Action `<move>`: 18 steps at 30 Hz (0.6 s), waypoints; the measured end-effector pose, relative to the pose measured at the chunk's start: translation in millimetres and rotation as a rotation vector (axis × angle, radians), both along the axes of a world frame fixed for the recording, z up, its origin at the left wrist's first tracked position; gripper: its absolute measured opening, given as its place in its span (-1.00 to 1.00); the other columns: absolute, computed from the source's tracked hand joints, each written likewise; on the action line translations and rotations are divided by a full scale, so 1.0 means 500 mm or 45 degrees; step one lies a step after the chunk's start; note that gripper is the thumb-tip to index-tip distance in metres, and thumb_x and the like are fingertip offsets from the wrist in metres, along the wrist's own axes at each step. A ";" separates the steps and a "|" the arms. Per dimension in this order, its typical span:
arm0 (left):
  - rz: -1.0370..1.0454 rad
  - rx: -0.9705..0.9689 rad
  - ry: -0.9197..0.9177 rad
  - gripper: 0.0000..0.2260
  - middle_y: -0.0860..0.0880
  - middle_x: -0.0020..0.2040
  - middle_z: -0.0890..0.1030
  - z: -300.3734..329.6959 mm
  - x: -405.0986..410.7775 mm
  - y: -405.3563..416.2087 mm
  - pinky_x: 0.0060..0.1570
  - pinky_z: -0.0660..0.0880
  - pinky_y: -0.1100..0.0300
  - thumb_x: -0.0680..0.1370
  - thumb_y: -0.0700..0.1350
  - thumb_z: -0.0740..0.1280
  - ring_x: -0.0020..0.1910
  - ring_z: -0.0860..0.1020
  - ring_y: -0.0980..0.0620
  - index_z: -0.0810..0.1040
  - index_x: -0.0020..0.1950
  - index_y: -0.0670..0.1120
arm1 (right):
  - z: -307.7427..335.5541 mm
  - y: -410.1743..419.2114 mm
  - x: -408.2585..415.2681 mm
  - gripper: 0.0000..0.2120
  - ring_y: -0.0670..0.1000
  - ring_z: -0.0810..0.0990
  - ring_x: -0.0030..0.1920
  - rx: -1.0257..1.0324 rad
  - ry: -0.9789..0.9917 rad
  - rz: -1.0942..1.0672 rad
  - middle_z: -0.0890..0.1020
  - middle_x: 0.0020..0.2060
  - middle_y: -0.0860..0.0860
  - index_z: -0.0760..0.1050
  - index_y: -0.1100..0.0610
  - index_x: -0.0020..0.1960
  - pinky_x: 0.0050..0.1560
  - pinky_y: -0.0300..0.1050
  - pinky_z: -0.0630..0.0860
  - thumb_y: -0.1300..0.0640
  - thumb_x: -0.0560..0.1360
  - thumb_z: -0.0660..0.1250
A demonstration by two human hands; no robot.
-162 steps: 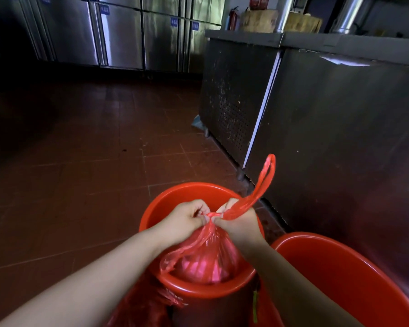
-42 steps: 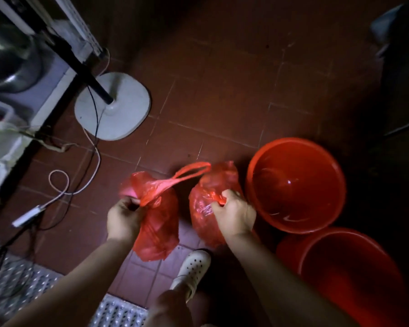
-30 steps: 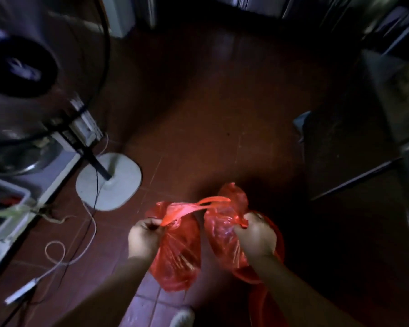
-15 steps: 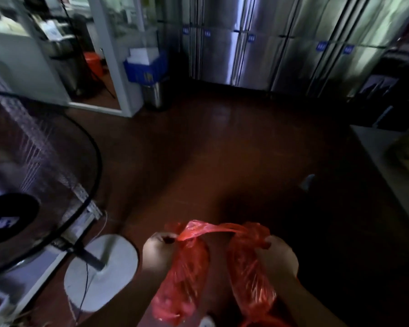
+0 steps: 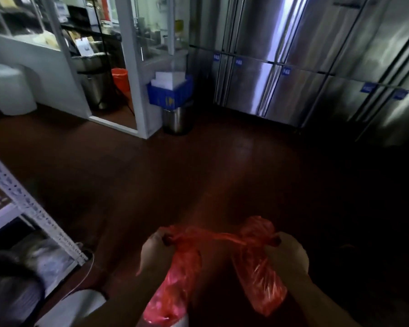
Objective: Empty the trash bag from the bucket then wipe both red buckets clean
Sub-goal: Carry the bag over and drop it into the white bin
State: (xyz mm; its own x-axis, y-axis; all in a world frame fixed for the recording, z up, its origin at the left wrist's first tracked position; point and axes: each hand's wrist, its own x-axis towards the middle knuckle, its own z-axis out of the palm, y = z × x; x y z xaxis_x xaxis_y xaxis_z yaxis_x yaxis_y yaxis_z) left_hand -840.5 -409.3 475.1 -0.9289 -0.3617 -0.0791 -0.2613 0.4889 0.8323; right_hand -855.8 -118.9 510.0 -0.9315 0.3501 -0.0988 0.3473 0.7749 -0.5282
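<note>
I hold two red plastic trash bags in front of me above the dark red floor. My left hand (image 5: 155, 253) grips the neck of the left bag (image 5: 175, 284), which hangs full and heavy. My right hand (image 5: 287, 254) grips the neck of the right bag (image 5: 261, 279). A twisted red handle strip (image 5: 220, 238) stretches between the two fists. The two red buckets are out of view.
A steel bin (image 5: 176, 120) under a blue crate (image 5: 169, 95) stands ahead by a white partition post (image 5: 134, 74). Steel fridges (image 5: 293, 67) line the back right. A white perforated shelf rack (image 5: 33, 213) and a fan base (image 5: 78, 308) are at my left.
My view has lifted from the floor and buckets to the room ahead. Both hands keep hold of the bags, now spread wider apart; the buckets have left the frame.
</note>
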 end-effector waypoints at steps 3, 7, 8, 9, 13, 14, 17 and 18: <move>0.001 0.028 -0.061 -0.75 0.04 -0.01 0.66 -0.027 -0.169 -0.020 0.03 0.48 0.16 0.41 -0.22 0.37 0.02 0.60 0.01 0.62 0.04 0.00 | 0.000 -0.021 -0.164 -0.85 -0.07 0.55 -0.29 0.007 0.027 0.033 0.57 -0.30 -0.12 0.53 -0.04 -0.13 -0.27 -0.15 0.48 0.02 0.31 0.41; -0.027 -0.015 -0.065 -0.74 -0.04 0.01 0.66 -0.037 -0.366 -0.067 -0.01 0.43 0.20 0.43 -0.15 0.32 0.04 0.59 -0.06 0.63 0.10 -0.01 | 0.008 -0.060 -0.376 -0.85 -0.13 0.50 -0.33 0.002 -0.006 0.085 0.54 -0.32 -0.15 0.53 -0.02 -0.14 -0.38 -0.26 0.29 0.05 0.31 0.43; -0.011 -0.030 -0.087 -0.74 -0.09 0.02 0.65 -0.037 -0.412 -0.082 0.02 0.44 0.16 0.43 -0.13 0.30 0.05 0.58 -0.11 0.63 0.09 -0.07 | 0.013 -0.071 -0.427 -0.87 -0.16 0.49 -0.34 -0.002 -0.015 0.101 0.53 -0.33 -0.16 0.51 -0.04 -0.17 -0.40 -0.27 0.28 0.05 0.31 0.42; 0.001 -0.038 -0.115 -0.73 -0.14 0.01 0.65 -0.033 -0.457 -0.095 0.05 0.44 0.11 0.43 -0.11 0.29 0.05 0.58 -0.14 0.64 0.07 -0.12 | 0.018 -0.083 -0.478 -0.88 -0.16 0.49 -0.34 -0.004 -0.021 0.122 0.53 -0.34 -0.16 0.49 -0.05 -0.20 -0.40 -0.27 0.27 0.04 0.30 0.41; 0.061 -0.051 -0.139 -0.77 -0.17 -0.08 0.63 -0.024 -0.634 -0.157 -0.05 0.43 0.09 0.43 -0.10 0.30 -0.03 0.58 -0.17 0.65 -0.04 -0.18 | 0.027 -0.145 -0.685 -0.84 -0.18 0.50 -0.31 -0.032 -0.020 0.229 0.54 -0.31 -0.16 0.45 -0.11 -0.22 -0.38 -0.26 0.31 0.06 0.30 0.42; 0.086 -0.058 -0.142 -0.84 -0.15 -0.11 0.62 -0.024 -0.679 -0.174 -0.10 0.42 0.11 0.43 -0.15 0.34 -0.06 0.59 -0.16 0.65 -0.06 -0.17 | 0.025 -0.163 -0.739 -0.84 -0.17 0.50 -0.31 -0.036 -0.015 0.260 0.54 -0.31 -0.16 0.45 -0.12 -0.23 -0.37 -0.25 0.34 0.06 0.29 0.42; 0.165 -0.035 -0.153 -0.94 -0.01 -0.28 0.55 -0.020 -0.806 -0.230 -0.29 0.31 0.19 0.41 -0.19 0.35 -0.18 0.58 -0.08 0.62 -0.20 -0.11 | 0.009 -0.227 -0.912 -0.86 -0.16 0.51 -0.30 -0.032 -0.019 0.378 0.55 -0.31 -0.15 0.48 -0.09 -0.24 -0.34 -0.22 0.37 0.05 0.27 0.42; 0.203 -0.033 -0.145 -0.96 0.03 -0.31 0.52 -0.020 -0.844 -0.251 -0.32 0.29 0.21 0.40 -0.16 0.34 -0.22 0.56 -0.04 0.59 -0.24 -0.06 | 0.003 -0.254 -0.971 -0.87 -0.16 0.51 -0.31 -0.037 -0.022 0.427 0.55 -0.32 -0.15 0.48 -0.07 -0.26 -0.33 -0.21 0.36 0.05 0.26 0.43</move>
